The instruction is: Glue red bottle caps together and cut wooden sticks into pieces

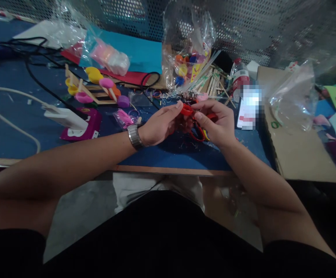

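Observation:
My left hand, with a metal watch on its wrist, pinches a small red rounded piece between thumb and fingers. Close against it on the right, my right hand is closed, thumb tip towards the index finger. Some red shows between its fingers, but what it grips is hard to make out. Just below both hands a red loop like a scissors handle shows, with a yellow bit beside it. Whether that loop is held or lies on the blue table I cannot tell.
Wooden sticks with coloured cups stand left, near a purple power strip with a white plug and cables. Behind are a bag of pompoms, loose sticks and a bottle. A phone and cardboard lie right.

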{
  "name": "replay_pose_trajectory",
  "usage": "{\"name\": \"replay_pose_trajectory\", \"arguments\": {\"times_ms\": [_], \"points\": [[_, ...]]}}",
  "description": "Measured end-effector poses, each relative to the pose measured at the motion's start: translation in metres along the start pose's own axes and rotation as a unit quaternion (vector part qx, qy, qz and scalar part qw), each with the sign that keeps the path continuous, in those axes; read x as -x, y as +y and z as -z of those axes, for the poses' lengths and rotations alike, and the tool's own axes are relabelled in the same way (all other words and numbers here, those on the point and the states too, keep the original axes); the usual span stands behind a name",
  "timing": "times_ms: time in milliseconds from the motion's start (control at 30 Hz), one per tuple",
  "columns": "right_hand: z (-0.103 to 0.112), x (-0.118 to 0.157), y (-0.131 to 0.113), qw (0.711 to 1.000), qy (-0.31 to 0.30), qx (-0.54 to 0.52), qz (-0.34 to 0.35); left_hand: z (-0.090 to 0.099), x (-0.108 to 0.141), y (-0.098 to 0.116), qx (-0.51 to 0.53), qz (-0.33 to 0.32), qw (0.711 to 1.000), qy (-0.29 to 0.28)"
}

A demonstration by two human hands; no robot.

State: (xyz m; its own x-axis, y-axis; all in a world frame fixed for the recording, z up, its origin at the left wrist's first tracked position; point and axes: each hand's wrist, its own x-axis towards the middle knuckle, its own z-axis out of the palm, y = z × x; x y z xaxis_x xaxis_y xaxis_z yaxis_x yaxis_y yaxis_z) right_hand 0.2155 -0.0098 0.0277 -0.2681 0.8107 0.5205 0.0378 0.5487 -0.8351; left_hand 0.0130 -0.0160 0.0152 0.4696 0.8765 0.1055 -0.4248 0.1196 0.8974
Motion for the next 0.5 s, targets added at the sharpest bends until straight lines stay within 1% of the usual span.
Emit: {"name": "replay_pose_trajectory", "arguments": {"times_ms": [67,133,267,333,500], "points": [[-0.001,0.001,-0.002,1.000,-0.018,0.006,0.001,0.001,0.000,-0.001,-0.005,-0.011,1.000,-0.006],[0.000,0.002,0.000,1.000,-0.022,0.021,0.001,0.002,0.000,0.000,-0.011,-0.027,0.999,-0.014],[0.003,-0.001,0.005,0.997,0.008,0.072,0.029,0.004,-0.001,0.001,-0.009,-0.038,0.999,-0.032],[0.004,-0.002,0.007,0.995,0.014,0.086,0.039,0.005,-0.002,0.001,-0.024,-0.047,0.998,-0.024],[0.005,-0.001,0.010,0.996,-0.005,0.080,0.036,0.007,-0.004,-0.001,-0.096,-0.097,0.991,-0.008]]}}
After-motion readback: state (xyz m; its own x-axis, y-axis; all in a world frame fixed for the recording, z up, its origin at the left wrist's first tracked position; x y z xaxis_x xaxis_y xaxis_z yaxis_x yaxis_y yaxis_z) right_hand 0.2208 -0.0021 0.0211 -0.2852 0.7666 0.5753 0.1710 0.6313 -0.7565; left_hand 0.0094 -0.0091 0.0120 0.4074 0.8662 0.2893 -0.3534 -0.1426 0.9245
